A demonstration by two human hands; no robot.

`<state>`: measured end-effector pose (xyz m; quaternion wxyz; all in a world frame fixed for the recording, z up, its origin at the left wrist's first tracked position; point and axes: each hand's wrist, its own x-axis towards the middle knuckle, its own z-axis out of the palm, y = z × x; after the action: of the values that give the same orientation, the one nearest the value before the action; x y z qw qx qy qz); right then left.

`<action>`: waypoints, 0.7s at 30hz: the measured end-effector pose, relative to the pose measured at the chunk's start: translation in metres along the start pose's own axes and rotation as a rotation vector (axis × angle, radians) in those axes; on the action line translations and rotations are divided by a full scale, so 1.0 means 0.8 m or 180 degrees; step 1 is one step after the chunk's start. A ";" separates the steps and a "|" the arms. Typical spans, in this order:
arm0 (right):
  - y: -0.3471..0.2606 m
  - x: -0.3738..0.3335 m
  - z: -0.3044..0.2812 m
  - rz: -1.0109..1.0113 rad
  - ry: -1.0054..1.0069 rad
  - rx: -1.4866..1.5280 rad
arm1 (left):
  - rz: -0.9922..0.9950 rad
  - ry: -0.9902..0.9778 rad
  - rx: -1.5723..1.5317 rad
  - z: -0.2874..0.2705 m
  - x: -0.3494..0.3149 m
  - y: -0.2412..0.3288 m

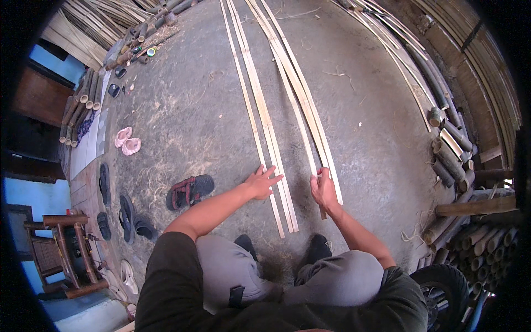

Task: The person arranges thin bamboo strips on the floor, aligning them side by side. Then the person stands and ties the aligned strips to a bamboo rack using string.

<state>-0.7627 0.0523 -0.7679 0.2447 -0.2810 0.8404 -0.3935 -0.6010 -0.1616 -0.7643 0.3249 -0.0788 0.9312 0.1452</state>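
Observation:
My left hand lies palm down with its fingers spread across the near part of some long pale bamboo strips on the floor. A thinner strip runs along their left side, partly under that hand. To the right, my right hand is closed on the near end of another bamboo strip, thumb and fingers pinched together. Further strips run close along the right side of that one, past my right hand. All of them stretch away toward the far edge of the view.
Sandals and pink shoes sit on the concrete floor at left. Bamboo poles and strips line the right side, near a wheel. A bamboo chair and stacked bamboo pieces stand at left.

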 end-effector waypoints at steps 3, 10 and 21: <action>-0.033 0.000 -0.009 -0.0492 0.0180 0.0099 | -0.0025 0.0025 -0.0028 0.002 0.001 0.000; -0.086 0.021 -0.029 -0.0505 0.0311 0.0416 | -0.0080 -0.0089 -0.0017 -0.005 0.000 0.004; -0.052 -0.008 0.022 -0.0114 -0.0049 0.0548 | -0.0014 0.0032 -0.0018 0.005 0.002 -0.002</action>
<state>-0.7359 0.0252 -0.7434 0.2673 -0.2769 0.7965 -0.4664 -0.5997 -0.1617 -0.7687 0.3203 -0.0825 0.9323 0.1467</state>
